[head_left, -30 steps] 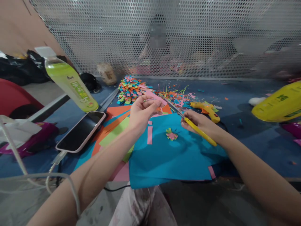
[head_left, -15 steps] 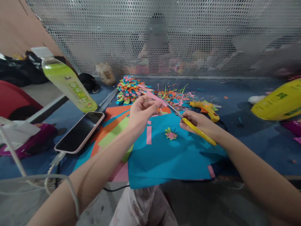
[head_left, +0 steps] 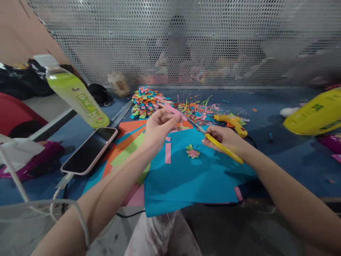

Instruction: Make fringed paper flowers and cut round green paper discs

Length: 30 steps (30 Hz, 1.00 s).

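Note:
Between the fingertips of my left hand [head_left: 163, 125] is a pink paper strip [head_left: 172, 110]. My right hand [head_left: 222, 139] grips yellow-handled scissors [head_left: 224, 148], whose blades lie along the strip near my left fingers. Whether the blades are parted I cannot tell. Below my hands a large blue paper sheet [head_left: 191, 185] covers other coloured sheets. On it rest a small pink-and-green fringed paper flower [head_left: 192, 151], a short pink strip [head_left: 168, 153] and a tiny pink piece [head_left: 168, 139]. Behind my left hand stands a cone of many-coloured paper bits [head_left: 145, 101].
Paper scraps [head_left: 197, 109] are heaped beyond my hands, beside a yellow glue gun [head_left: 233, 123]. At left are a phone [head_left: 90, 151] with a cable and a green drink bottle [head_left: 77, 92]. A yellow bottle [head_left: 314, 112] lies at right. A perforated metal panel [head_left: 128, 42] rises behind.
The view has shifted very slightly. Both hands keep nearly the same place, with the scissors still at the pink strip.

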Each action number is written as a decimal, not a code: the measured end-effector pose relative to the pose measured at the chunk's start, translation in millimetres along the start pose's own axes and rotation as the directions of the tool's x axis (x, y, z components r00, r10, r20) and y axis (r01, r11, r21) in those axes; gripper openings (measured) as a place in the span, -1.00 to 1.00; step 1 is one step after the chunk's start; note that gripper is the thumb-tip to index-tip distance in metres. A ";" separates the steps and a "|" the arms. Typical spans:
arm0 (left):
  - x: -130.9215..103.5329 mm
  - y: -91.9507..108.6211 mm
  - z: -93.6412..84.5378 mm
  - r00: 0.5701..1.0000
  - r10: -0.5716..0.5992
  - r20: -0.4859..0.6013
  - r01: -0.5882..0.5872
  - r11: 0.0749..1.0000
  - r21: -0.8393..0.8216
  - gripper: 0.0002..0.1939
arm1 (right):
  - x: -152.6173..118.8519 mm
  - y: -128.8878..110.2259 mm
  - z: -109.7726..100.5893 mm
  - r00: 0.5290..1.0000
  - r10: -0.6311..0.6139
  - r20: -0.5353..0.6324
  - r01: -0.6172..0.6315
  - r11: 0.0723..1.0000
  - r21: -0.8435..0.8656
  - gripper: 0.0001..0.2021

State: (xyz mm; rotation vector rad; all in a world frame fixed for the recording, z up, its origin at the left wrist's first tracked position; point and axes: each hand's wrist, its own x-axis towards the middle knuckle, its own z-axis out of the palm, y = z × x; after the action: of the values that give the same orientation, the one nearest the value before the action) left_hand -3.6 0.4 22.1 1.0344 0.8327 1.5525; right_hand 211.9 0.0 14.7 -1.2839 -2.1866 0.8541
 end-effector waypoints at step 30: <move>-1.8 -1.8 0.7 0.995 -0.063 0.074 0.065 0.998 -0.028 -0.65 | 0.0 -5.6 -1.2 0.999 -0.040 -0.031 0.038 0.997 -0.073 -0.64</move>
State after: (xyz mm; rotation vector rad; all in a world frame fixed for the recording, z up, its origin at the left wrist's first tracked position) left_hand -2.1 -1.0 20.4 1.0271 0.7817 1.4607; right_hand 209.4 -1.8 19.6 -1.2756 -2.2276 0.7398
